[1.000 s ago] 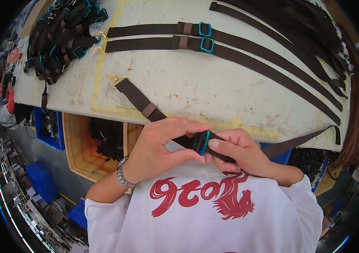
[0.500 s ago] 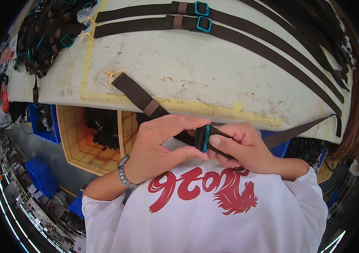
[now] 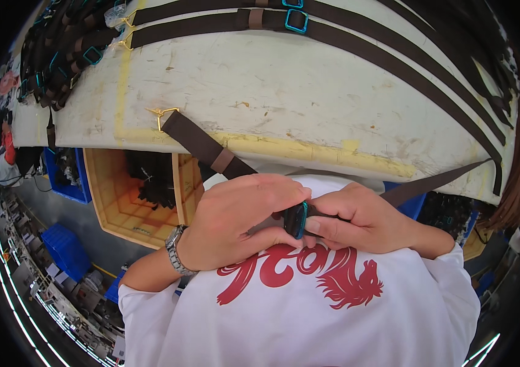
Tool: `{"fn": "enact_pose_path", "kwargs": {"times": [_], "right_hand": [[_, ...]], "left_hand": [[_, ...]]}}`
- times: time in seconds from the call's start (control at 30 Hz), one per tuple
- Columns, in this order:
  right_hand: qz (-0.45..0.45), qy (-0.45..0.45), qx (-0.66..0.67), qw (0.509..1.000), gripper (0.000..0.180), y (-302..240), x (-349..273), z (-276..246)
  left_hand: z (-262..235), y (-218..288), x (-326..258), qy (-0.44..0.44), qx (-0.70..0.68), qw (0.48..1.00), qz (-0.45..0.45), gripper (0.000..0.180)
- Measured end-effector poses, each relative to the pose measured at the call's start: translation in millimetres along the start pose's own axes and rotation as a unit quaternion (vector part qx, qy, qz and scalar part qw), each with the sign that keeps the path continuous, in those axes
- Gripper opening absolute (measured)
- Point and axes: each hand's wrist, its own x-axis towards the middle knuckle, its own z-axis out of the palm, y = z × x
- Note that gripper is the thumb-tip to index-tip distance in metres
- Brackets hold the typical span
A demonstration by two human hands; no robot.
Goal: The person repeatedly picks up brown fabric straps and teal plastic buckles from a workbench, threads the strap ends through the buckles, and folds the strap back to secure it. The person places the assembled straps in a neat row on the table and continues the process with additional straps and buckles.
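Just in front of my shirt, I hold a dark brown webbing strap (image 3: 195,142) with both hands. My left hand (image 3: 238,214) grips a shiny blue-green slide buckle (image 3: 297,220), its thumb below and fingers above. Pressed close on the buckle's right side, my right hand (image 3: 364,220) pinches the strap between thumb and fingers. The strap's left end lies on the table with a gold snap hook (image 3: 162,116) and a lighter brown keeper loop (image 3: 222,160). Its other part runs right to the table edge. My fingers partly hide the webbing threaded at the buckle.
Two finished-looking straps (image 3: 199,30) lie across the far side of the white table (image 3: 211,79). A heap of straps with buckles (image 3: 58,61) sits at the far left, and more dark straps at the right. Below the edge stand a wooden crate (image 3: 104,202) and blue bins (image 3: 64,251).
Both hands and the buckle have moved slightly down, toward my body. The buckle has turned a little, and my right fingers now sit closer against it.
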Motion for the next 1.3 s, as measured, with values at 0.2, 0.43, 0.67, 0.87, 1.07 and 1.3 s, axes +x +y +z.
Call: {"fn": "enact_pose_path", "kwargs": {"times": [0.2, 0.43, 0.67, 0.87, 1.07, 1.3], "right_hand": [[0.058, 0.044, 0.155, 0.985, 0.026, 2.5, -2.3, 8.9], [-0.014, -0.009, -0.045, 0.999, 0.018, 7.7, -0.7, 3.6], [0.084, 0.039, 0.157, 0.983, 0.027, 5.9, 4.3, 7.2], [0.135, -0.021, 0.155, 0.978, 0.026, 9.0, 3.8, -4.7], [0.141, 0.011, 0.197, 0.970, 0.026, 11.9, 5.8, 2.4], [0.137, -0.007, 0.160, 0.978, 0.026, 6.1, 2.2, -4.8]], "left_hand": [[-13.0, 9.2, 2.9, -0.037, 0.015, 0.998, -0.048, 0.062], [-4.0, 12.4, -2.0, -0.078, 0.018, 0.997, -0.023, 0.060], [-6.2, 6.3, 2.6, -0.060, 0.008, 0.993, -0.098, 0.057], [-2.0, 5.1, 1.6, -0.056, -0.012, 0.994, -0.093, 0.057], [-0.7, 7.5, -0.3, -0.063, -0.053, 0.976, -0.201, 0.054], [-2.4, 9.5, 2.9, -0.050, -0.019, 0.988, -0.142, 0.055]]}}
